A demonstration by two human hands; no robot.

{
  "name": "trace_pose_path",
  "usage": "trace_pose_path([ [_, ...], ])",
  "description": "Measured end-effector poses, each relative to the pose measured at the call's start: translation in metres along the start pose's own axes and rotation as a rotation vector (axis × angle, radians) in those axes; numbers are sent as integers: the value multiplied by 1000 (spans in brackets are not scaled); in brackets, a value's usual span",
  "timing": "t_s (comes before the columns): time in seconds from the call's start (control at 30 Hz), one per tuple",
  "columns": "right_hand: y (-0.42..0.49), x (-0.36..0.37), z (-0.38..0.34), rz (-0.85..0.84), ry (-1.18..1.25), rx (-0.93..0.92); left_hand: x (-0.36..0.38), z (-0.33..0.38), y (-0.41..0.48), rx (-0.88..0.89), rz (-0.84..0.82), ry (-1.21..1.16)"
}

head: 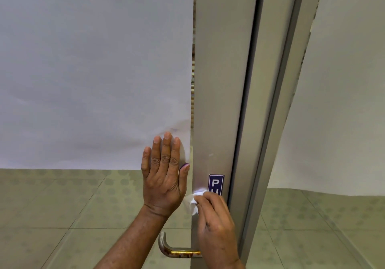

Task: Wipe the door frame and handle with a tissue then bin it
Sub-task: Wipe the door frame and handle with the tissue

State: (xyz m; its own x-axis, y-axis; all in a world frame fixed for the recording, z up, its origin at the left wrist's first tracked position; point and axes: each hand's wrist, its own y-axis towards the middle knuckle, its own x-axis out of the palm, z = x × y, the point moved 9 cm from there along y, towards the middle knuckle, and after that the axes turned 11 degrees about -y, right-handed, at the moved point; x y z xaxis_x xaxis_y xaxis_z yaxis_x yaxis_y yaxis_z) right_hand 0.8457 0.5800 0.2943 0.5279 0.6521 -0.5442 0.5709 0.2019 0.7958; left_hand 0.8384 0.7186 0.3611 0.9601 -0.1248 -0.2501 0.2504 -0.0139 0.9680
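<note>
A grey metal door frame (220, 81) runs top to bottom through the middle of the view. My right hand (216, 225) presses a crumpled white tissue (192, 203) against the frame, just below a blue sticker (216, 183) whose lower letters my fingers hide. My left hand (164, 175) lies flat with fingers spread on the glass panel (93, 70) beside the frame and holds nothing. A curved metal handle (177, 250), worn and rust-spotted, sticks out to the left of the frame below both hands.
The glass panel is covered by white paper down to about hand height. Below it, pale green patterned floor tiles (62, 206) show through. A second frame post (277, 123) and another paper-covered pane (343, 102) stand to the right.
</note>
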Motion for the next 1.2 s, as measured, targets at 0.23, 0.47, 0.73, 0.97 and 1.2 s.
trace_pose_path([
  [0.23,-2,0,-6,65,61,-56,0,-1,-1,1,11,-1],
  [0.47,-17,7,0,22,14,-51,0,0,-1,-5,3,-9],
  [0.73,-12,5,-3,85,31,-58,0,0,-1,2,5,-6],
  [0.97,2,-2,-13,164,13,-231,0,-1,-3,-1,10,-7],
  [1.2,-9,1,-12,172,-1,-312,-2,2,-1,10,20,-3],
])
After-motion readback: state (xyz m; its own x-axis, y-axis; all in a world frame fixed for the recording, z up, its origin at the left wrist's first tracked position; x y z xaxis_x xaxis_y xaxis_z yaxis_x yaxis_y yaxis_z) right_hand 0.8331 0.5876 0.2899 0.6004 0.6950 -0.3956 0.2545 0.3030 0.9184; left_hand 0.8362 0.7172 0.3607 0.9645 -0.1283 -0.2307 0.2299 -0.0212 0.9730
